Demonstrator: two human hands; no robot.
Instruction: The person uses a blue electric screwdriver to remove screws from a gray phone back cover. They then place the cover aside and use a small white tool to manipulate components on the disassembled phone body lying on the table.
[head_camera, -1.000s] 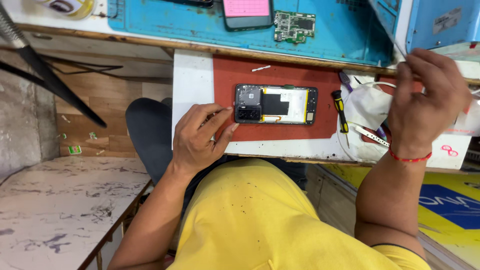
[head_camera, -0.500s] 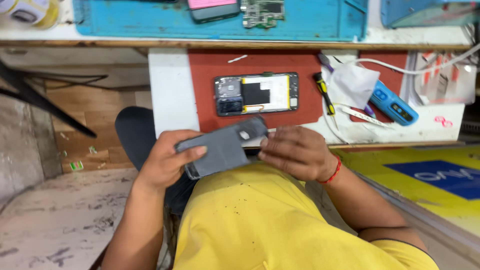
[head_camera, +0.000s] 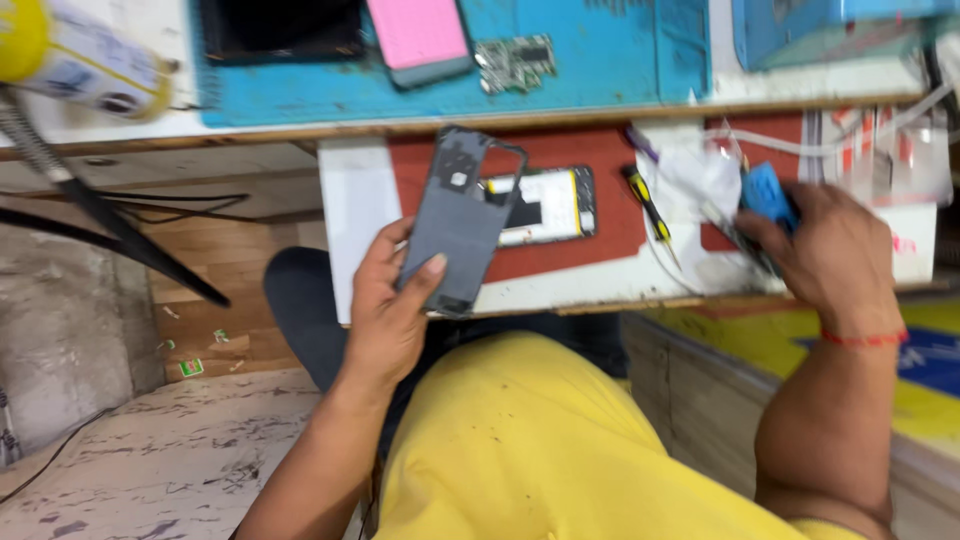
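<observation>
Back cover (head_camera: 455, 225), clamped in left hand (head_camera: 385, 315), hides part of phone (head_camera: 545, 205); right hand (head_camera: 825, 255) grip blurred, unreadable.

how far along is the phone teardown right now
Done, by the look of it: the grey back cover is off, and the opened phone lies on the red mat with its insides exposed. In hand: the left hand holds that cover up, while the right hand rests on a blue tool beside the white cloth. Left: the phone's inner parts look untouched, and the yellow-handled screwdriver lies unused.
</observation>
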